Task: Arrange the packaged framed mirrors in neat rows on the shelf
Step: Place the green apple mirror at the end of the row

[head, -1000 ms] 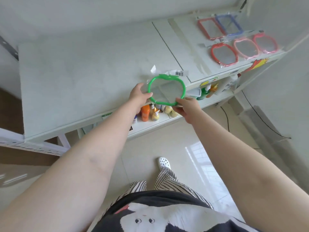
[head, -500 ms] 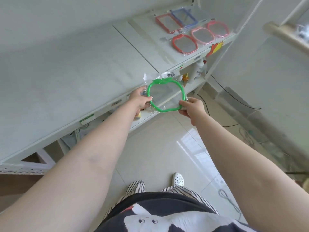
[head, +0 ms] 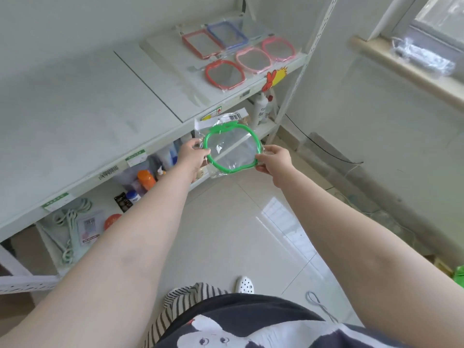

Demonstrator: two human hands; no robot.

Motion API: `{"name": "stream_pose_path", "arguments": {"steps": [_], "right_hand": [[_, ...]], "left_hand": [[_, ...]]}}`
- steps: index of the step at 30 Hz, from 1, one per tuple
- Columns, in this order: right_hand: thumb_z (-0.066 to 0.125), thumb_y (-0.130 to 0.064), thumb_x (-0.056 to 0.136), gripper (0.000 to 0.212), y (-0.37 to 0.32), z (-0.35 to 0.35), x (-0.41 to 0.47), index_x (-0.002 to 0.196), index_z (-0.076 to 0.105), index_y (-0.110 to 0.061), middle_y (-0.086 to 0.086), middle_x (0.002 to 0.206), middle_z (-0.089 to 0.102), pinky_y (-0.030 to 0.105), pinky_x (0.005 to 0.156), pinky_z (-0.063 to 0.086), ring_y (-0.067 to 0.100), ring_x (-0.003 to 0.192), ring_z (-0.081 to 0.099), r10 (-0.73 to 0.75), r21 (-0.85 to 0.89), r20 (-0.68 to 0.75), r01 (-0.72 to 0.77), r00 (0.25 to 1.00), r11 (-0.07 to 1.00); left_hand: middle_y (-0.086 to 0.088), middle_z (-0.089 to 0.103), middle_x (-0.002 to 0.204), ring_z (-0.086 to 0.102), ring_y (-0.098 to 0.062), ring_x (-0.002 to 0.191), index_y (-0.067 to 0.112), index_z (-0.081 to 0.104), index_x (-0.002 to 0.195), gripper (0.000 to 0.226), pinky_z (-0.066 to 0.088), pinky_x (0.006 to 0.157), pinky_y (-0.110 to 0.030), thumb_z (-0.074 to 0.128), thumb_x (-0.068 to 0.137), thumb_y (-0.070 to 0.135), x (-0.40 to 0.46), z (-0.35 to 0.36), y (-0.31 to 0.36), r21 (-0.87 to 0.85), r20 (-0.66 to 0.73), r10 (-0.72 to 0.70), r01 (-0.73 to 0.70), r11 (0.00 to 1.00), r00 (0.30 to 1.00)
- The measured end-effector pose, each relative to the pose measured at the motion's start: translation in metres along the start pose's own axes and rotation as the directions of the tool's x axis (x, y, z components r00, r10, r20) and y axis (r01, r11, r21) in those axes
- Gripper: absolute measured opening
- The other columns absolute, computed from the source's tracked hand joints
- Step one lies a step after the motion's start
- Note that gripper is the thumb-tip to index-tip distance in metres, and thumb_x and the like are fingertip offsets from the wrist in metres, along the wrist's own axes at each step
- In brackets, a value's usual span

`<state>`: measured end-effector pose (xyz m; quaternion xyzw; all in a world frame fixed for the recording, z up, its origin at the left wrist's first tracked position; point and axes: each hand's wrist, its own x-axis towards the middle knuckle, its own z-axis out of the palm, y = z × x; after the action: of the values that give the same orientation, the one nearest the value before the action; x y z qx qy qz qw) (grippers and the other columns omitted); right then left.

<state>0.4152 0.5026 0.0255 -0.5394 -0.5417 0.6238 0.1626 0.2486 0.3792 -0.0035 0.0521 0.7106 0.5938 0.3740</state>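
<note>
With the left hand [head: 192,153] and right hand [head: 273,159] pinching opposite edges, the green apple-shaped plastic-wrapped mirror [head: 231,149] should land flat beside the red apple-shaped mirror [head: 225,74].

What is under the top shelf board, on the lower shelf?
Under the top shelf: an orange-capped bottle, a coiled pale green cord, small packets, and white bottles at the far end. The board hides the lower shelf's back, and the green mirror covers part.

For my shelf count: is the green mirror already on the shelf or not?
Not yet. The green mirror is in the air before the shelf edge, held by the left hand and right hand.
</note>
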Motion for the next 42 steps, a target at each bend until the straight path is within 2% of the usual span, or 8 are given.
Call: {"name": "stream_pose_path", "arguments": {"steps": [6,14,20,25,29,34,39,42], "right_hand": [[0.065,0.004,0.082,0.047,-0.011,-0.030,0.029,0.128,0.056,-0.003,0.014,0.094,0.063,0.019,0.052,0.058,0.016,0.062,0.063,-0.024,-0.033,0.051,0.026,0.998,0.999],[0.065,0.002,0.081,0.042,-0.033,-0.007,0.069,0.122,0.061,-0.006,0.004,0.076,0.060,0.030,0.069,0.061,0.016,0.057,0.063,-0.035,-0.097,0.098,0.045,0.995,0.994],[0.068,-0.002,0.083,0.045,-0.071,0.033,0.110,0.126,0.058,-0.009,0.008,0.088,0.065,0.034,0.077,0.060,0.017,0.062,0.067,-0.061,-0.198,0.127,0.086,0.990,0.976],[0.070,-0.002,0.081,0.039,-0.103,0.073,0.141,0.119,0.061,-0.007,0.003,0.070,0.059,0.042,0.081,0.060,0.025,0.069,0.065,-0.079,-0.246,0.112,0.105,0.990,0.964],[0.072,-0.002,0.080,0.040,-0.117,0.099,0.163,0.118,0.062,-0.006,0.005,0.067,0.060,0.049,0.084,0.057,0.023,0.068,0.061,-0.080,-0.274,0.123,0.112,0.989,0.955],[0.071,0.001,0.080,0.039,-0.125,0.128,0.189,0.116,0.061,-0.006,0.007,0.065,0.060,0.035,0.075,0.058,0.015,0.053,0.056,-0.063,-0.304,0.154,0.108,0.986,0.947],[0.072,-0.002,0.077,0.039,-0.136,0.149,0.219,0.114,0.062,-0.010,0.007,0.064,0.062,0.036,0.074,0.059,0.017,0.053,0.058,-0.054,-0.362,0.205,0.127,0.977,0.923],[0.071,-0.005,0.078,0.039,-0.145,0.157,0.240,0.115,0.060,-0.012,0.005,0.063,0.062,0.030,0.061,0.055,0.016,0.052,0.059,-0.067,-0.433,0.274,0.186,0.959,0.882]], "left_hand": [[-0.006,0.057,0.100,0.061,-0.018,0.079,0.012,0.051,0.129,0.051,0.053,0.056,-0.022,0.060,0.084,-0.010,0.002,0.033,0.004,-0.037,-0.069,0.036,-0.039,0.999,0.997],[-0.007,0.060,0.103,0.060,-0.017,0.063,0.014,0.054,0.127,0.048,0.049,0.041,-0.018,0.062,0.083,-0.006,0.027,0.029,0.031,0.013,-0.185,0.043,-0.041,0.999,0.982],[-0.009,0.057,0.106,0.062,-0.027,0.094,0.011,0.055,0.125,0.048,0.056,0.088,-0.040,0.061,0.082,-0.009,0.077,0.012,0.052,-0.031,-0.234,0.037,-0.046,0.998,0.971],[-0.011,0.055,0.103,0.062,-0.028,0.088,0.011,0.055,0.124,0.048,0.058,0.069,-0.033,0.059,0.082,-0.012,0.123,-0.007,0.083,-0.058,-0.247,0.031,-0.047,0.997,0.969],[-0.011,0.058,0.106,0.064,-0.030,0.092,0.014,0.056,0.123,0.049,0.057,0.085,-0.044,0.062,0.081,-0.011,0.155,-0.022,0.097,-0.010,-0.273,0.018,-0.021,1.000,0.962],[-0.009,0.058,0.103,0.061,-0.024,0.078,0.013,0.058,0.123,0.050,0.057,0.083,-0.045,0.062,0.080,-0.012,0.179,-0.035,0.100,-0.023,-0.328,-0.008,0.001,1.000,0.945],[0.000,0.058,0.090,0.060,-0.024,0.086,0.012,0.059,0.124,0.051,0.055,0.086,-0.043,0.061,0.080,-0.014,0.204,-0.039,0.101,-0.100,-0.395,-0.051,0.013,0.995,0.917],[-0.002,0.059,0.098,0.060,-0.022,0.088,0.014,0.060,0.124,0.051,0.056,0.083,-0.037,0.061,0.080,-0.012,0.218,-0.036,0.104,-0.118,-0.450,-0.073,0.021,0.993,0.890]]}}
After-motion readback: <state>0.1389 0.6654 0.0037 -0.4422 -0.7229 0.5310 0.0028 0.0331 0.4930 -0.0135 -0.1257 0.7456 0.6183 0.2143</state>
